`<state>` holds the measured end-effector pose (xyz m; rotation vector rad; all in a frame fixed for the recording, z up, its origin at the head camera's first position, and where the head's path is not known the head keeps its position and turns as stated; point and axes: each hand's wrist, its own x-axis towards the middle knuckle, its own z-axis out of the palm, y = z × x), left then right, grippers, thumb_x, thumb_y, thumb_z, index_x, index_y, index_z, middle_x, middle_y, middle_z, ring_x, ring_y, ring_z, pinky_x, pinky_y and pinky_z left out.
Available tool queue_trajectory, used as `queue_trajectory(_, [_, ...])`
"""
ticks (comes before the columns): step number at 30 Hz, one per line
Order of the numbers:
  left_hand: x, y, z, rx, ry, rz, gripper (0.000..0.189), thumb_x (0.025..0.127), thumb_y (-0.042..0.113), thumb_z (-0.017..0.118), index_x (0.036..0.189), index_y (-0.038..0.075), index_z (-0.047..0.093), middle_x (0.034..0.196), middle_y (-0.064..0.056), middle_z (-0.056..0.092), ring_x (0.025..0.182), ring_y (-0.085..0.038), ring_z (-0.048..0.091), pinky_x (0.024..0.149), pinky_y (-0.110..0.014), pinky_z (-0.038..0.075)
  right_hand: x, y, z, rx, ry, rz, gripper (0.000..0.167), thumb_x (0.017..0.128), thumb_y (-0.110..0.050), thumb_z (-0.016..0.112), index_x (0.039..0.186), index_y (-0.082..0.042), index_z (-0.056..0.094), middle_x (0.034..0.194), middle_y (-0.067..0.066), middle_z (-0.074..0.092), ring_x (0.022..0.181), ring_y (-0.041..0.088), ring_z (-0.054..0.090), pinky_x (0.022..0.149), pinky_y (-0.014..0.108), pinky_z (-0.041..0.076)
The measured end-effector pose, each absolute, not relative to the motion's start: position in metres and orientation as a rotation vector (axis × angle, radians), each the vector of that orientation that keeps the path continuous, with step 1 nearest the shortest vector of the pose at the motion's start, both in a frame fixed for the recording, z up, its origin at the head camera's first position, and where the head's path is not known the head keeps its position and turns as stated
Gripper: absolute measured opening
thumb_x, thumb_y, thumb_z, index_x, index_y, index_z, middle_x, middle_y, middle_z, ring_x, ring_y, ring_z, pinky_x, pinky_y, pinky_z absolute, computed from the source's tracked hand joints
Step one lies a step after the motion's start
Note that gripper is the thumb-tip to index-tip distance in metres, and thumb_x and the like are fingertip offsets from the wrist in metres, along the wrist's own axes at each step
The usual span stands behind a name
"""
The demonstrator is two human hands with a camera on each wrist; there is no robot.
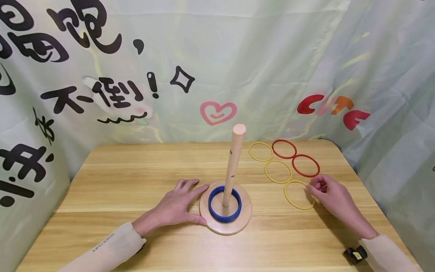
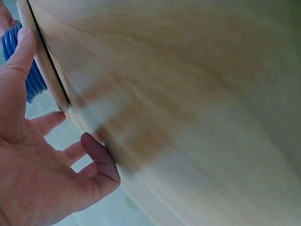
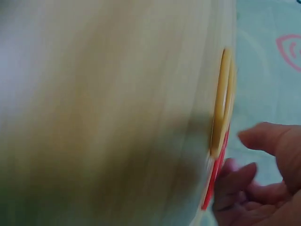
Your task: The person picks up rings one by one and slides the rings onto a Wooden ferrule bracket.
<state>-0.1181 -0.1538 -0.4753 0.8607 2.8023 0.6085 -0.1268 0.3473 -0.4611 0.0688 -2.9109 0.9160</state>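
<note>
A round wooden base (image 1: 224, 229) with an upright wooden post (image 1: 234, 158) stands mid-table. Blue rings (image 1: 224, 220) lie stacked around the post's foot; the left wrist view shows several, one on another. My left hand (image 1: 176, 206) rests at the base's left edge, thumb and index finger spread and touching its rim. My right hand (image 1: 334, 194) hovers at the right edge of the nearest yellow ring (image 1: 284, 193), its other fingers curled. In the right wrist view a gap shows between thumb and index finger, beside yellow rings (image 3: 218, 103) and a red ring (image 3: 216, 174).
Two more yellow rings (image 1: 278, 183) and two red rings (image 1: 306, 176) lie flat at the back right, close together. A printed curtain (image 1: 265, 75) hangs behind the wooden table (image 1: 136, 162) and along both sides.
</note>
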Motion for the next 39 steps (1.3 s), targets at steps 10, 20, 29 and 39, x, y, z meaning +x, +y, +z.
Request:
queue_trajectory(10, [-0.118, -0.154, -0.476, 0.868, 2.813, 0.604, 0.109, 0.081, 0.079, 0.081, 0.169, 0.024, 0.046, 0.168, -0.019, 0.039, 0.141, -0.041, 0.041, 0.084, -0.06, 0.056, -0.137, 0.36, -0.46, 0.131, -3.097, 0.797, 0.02, 0.102, -0.022, 0.077, 0.094, -0.004, 0.07, 0.084, 0.0, 0.065, 0.076, 0.019, 0.055, 0.069, 0.036, 0.045])
queue_trajectory(20, [-0.117, -0.152, -0.476, 0.871, 2.806, 0.608, 0.108, 0.082, 0.078, 0.081, 0.169, 0.025, 0.046, 0.168, -0.02, 0.039, 0.14, -0.041, 0.042, 0.084, -0.059, 0.055, -0.128, 0.347, -0.457, 0.218, -3.065, 0.838, 0.012, 0.09, -0.012, 0.082, 0.086, -0.01, 0.071, 0.077, -0.005, 0.064, 0.071, 0.013, 0.055, 0.064, 0.029, 0.045])
queue_trajectory(29, [-0.117, -0.153, -0.474, 0.885, 2.809, 0.613, 0.108, 0.082, 0.078, 0.081, 0.168, 0.023, 0.047, 0.166, -0.02, 0.04, 0.138, -0.041, 0.043, 0.08, -0.058, 0.056, -0.109, 0.32, -0.444, 0.287, -2.968, 1.341, 0.014, 0.091, 0.006, 0.072, 0.104, 0.001, 0.071, 0.081, 0.002, 0.061, 0.057, 0.011, 0.056, 0.05, 0.029, 0.05])
queue_trajectory(39, [-0.117, -0.154, -0.474, 0.872, 2.804, 0.61, 0.108, 0.082, 0.077, 0.082, 0.169, 0.024, 0.046, 0.168, -0.02, 0.039, 0.14, -0.041, 0.042, 0.082, -0.058, 0.055, -0.094, 0.291, -0.402, 0.398, -2.873, 1.617, 0.016, 0.096, 0.006, 0.07, 0.112, 0.005, 0.07, 0.077, 0.0, 0.061, 0.055, 0.013, 0.056, 0.048, 0.03, 0.05])
